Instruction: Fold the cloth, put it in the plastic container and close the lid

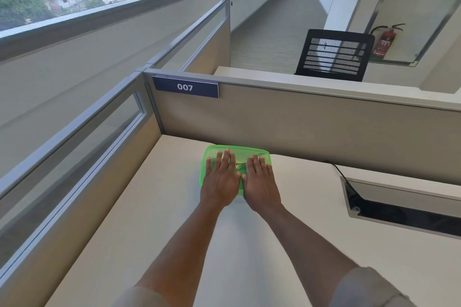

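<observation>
A translucent green plastic container [212,152] sits on the white desk [154,207] close to the back partition, with its green lid on top. My left hand [220,179] lies flat on the left half of the lid, fingers spread. My right hand [260,183] lies flat on the right half, thumb touching the left thumb. Both palms press down on the lid. The cloth is not visible; the hands and the lid hide the container's inside.
Beige cubicle partitions [299,127] wall the desk at the back and left, with a "007" sign [185,87]. An open cable tray [399,204] with a black cord is set into the desk at right. A black mesh chair [334,55] stands beyond the partition.
</observation>
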